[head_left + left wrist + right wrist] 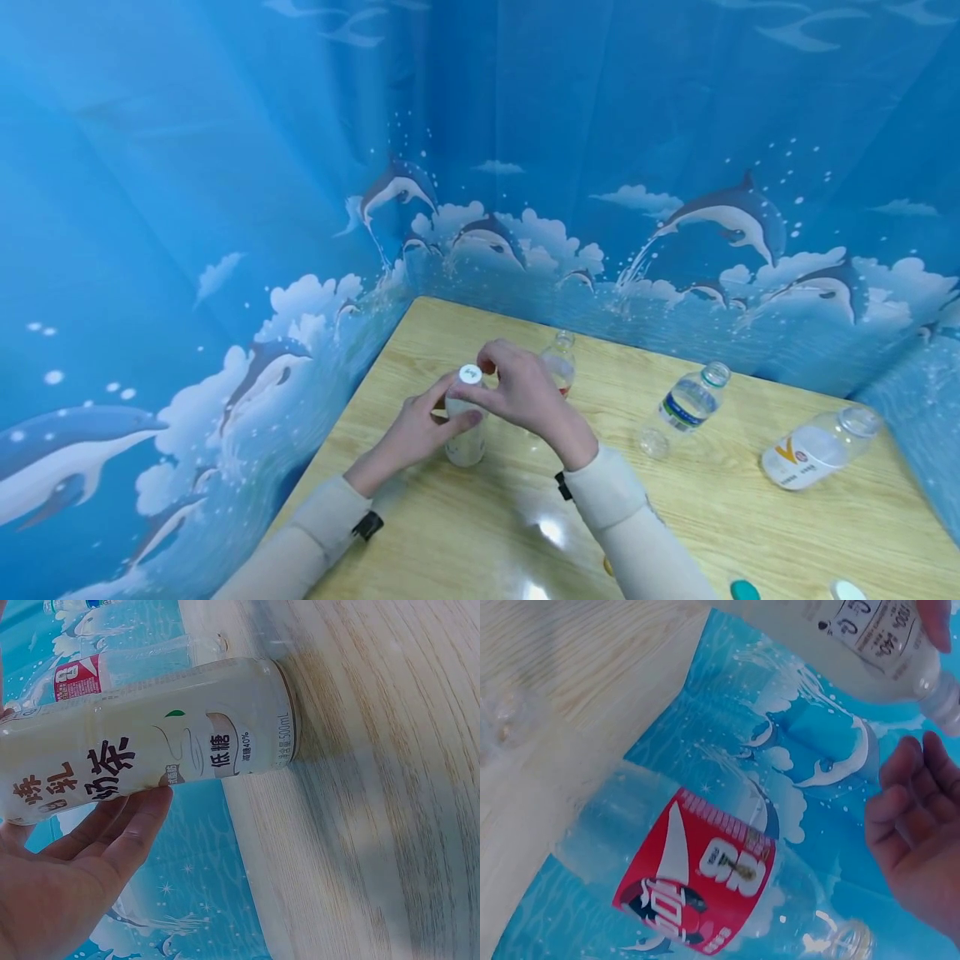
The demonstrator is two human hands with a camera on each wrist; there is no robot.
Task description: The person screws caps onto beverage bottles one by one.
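A milk tea bottle [187, 720] with a cream label and a white cap [470, 374] stands upright near the table's left side. My left hand [420, 429] grips its body, thumb at the front. At the cap is my right hand [517, 383], its thumb crossing the near side of the neck. In the right wrist view its fingers [904, 799] are loosely bent, a gap between them and the cap. Just behind that hand stands a clear, uncapped bottle with a red label [697, 874], partly hidden in the head view.
An uncapped bottle with a blue label [686, 404] stands right of the hands. Farther right is a wide clear bottle with a white label [802, 457]. Along the near edge lie a teal cap [745, 590], a white cap [847, 590] and a yellow one [608, 567]. Dolphin-print curtains [525, 167] surround the wooden table [420, 533].
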